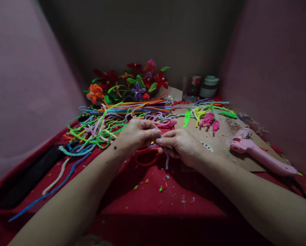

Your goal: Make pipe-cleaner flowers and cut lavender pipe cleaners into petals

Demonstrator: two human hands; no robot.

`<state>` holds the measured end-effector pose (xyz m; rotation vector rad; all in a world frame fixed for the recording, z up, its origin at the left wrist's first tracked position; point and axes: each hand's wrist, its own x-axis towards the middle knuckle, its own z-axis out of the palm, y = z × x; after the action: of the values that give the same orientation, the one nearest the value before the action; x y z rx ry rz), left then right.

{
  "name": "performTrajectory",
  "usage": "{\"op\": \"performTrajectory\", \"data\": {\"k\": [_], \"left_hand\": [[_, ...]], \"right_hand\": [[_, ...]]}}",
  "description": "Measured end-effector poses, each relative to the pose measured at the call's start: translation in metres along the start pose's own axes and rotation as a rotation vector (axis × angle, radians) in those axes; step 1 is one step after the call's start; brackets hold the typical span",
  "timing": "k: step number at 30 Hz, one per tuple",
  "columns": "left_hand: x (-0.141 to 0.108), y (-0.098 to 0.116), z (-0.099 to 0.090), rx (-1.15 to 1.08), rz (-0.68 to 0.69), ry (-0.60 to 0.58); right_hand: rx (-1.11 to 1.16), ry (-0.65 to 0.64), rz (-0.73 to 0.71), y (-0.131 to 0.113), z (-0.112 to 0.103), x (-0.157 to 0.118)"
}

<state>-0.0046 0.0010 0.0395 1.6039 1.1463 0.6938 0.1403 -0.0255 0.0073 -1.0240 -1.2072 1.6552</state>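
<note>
Head view: fuzzy purple stem (167,160), bent.

Head cam looks fwd/down, fairly close, at L hand (142,134) & R hand (181,146).

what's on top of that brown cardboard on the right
On the cardboard: a pink glue gun, green, yellow and pink fuzzy pieces, a white holed piece and scraps. Your right hand and forearm hide part of it; what's beneath them can't be seen.
</note>
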Motion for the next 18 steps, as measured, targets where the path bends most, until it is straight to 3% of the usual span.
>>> {"op": "performTrajectory", "data": {"k": [8,18], "left_hand": [[-0.0017,0.0067,-0.0062,0.039,0.044,0.079],[-0.0004,0.0015,-0.0087,0.081,0.105,0.024]], "right_hand": [[0.082,-0.126,-0.076,0.0041,-0.0058,0.0011],[0.079,0.028,-0.074,0.0011,-0.0031,0.0024]]}}
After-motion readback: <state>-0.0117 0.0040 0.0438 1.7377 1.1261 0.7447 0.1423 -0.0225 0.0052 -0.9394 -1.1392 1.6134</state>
